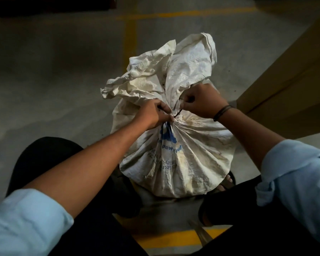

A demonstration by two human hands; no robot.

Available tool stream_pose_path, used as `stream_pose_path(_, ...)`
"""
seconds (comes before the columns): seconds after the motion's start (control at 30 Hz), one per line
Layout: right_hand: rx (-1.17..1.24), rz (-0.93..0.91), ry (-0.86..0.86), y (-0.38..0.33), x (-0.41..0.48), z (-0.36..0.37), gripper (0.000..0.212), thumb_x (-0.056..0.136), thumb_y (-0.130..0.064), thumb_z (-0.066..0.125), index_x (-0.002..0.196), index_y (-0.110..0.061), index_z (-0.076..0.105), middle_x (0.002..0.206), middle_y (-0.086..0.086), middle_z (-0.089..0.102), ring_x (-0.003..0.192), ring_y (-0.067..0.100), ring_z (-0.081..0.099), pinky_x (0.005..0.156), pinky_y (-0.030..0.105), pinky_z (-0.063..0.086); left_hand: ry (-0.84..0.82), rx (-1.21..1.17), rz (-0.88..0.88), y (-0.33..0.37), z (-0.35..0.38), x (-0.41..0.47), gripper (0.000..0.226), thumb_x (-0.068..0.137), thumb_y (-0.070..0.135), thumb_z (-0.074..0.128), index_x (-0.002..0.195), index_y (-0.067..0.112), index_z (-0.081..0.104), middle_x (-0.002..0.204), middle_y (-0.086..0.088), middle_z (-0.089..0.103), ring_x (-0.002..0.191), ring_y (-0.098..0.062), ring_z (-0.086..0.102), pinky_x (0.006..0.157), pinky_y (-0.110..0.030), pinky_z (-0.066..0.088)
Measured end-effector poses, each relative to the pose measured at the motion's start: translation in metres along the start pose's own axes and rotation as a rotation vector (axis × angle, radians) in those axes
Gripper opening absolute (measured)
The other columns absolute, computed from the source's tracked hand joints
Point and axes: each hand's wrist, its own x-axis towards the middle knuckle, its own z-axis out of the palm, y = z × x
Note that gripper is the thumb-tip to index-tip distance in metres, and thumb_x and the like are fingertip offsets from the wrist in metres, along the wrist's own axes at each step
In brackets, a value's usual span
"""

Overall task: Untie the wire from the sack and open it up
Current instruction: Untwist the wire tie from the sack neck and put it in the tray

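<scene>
A dirty white woven sack (185,154) with blue print stands on the floor between my legs. Its neck is gathered and bound by a thin dark wire (178,113). Above the tie the loose top of the sack (174,69) flares out, crumpled. My left hand (153,115) is closed on the left side of the neck, pinching one end of the wire. My right hand (203,102) is closed on the right side, pinching the other end. Most of the wire is hidden under my fingers.
The concrete floor (54,71) has yellow painted lines (131,34). A brown cardboard-coloured box or wall (294,80) rises at the right. My foot in a sandal (227,182) shows beside the sack's base. A dark object (44,4) lies at the far top left.
</scene>
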Motion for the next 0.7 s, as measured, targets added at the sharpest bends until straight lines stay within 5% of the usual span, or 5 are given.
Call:
stream_pose_path(0.1,0.120,0.033,-0.050,0.000,0.001,0.001,0.019,0.080,-0.015,0.074,0.062,-0.016,0.066,0.057,-0.017,0.052,0.053,-0.001,0.049,0.049,0.003,0.034,0.041,-0.015,0.040,-0.007,0.003,0.001,0.030,0.068,0.012,0.091,0.089,0.005,0.072,0.063,0.009,0.054,0.055,0.000,0.046,0.052,-0.012,0.038)
stream_pose_path(0.33,0.087,0.066,-0.226,-0.002,-0.001,0.017,0.022,0.088,-0.024,0.068,0.068,-0.013,0.067,0.063,-0.005,0.057,0.058,0.008,0.050,0.057,0.025,0.036,0.094,0.025,0.065,-0.017,0.009,0.006,0.026,0.068,0.022,0.091,0.077,0.025,0.066,0.068,0.009,0.059,0.063,-0.007,0.054,0.066,-0.025,0.045)
stream_pose_path(0.43,0.113,0.015,-0.165,-0.001,-0.004,0.026,0.016,0.089,-0.023,0.064,0.082,-0.012,0.073,0.073,-0.001,0.064,0.070,0.016,0.059,0.060,0.027,0.040,0.137,0.031,0.013,-0.015,0.013,0.004,0.025,0.070,0.028,0.089,0.079,0.024,0.066,0.072,0.008,0.062,0.067,-0.009,0.058,0.066,-0.027,0.048)
stream_pose_path(0.57,0.225,0.039,-0.132,-0.001,-0.006,0.025,0.020,0.083,-0.007,0.060,0.084,-0.018,0.077,0.074,-0.012,0.063,0.074,0.007,0.060,0.064,0.015,0.042,0.198,0.077,-0.008,-0.009,0.019,-0.004,0.030,0.072,0.040,0.085,0.080,0.023,0.062,0.080,0.008,0.065,0.074,-0.010,0.062,0.064,-0.028,0.048)
stream_pose_path(0.7,0.316,0.120,-0.138,0.000,-0.006,0.024,0.033,0.077,0.001,0.053,0.082,-0.019,0.079,0.075,-0.004,0.072,0.075,0.011,0.069,0.072,0.029,0.057,0.215,0.073,-0.029,-0.009,0.021,-0.006,0.031,0.076,0.040,0.083,0.078,0.022,0.058,0.078,0.008,0.063,0.071,-0.010,0.060,0.062,-0.029,0.046)
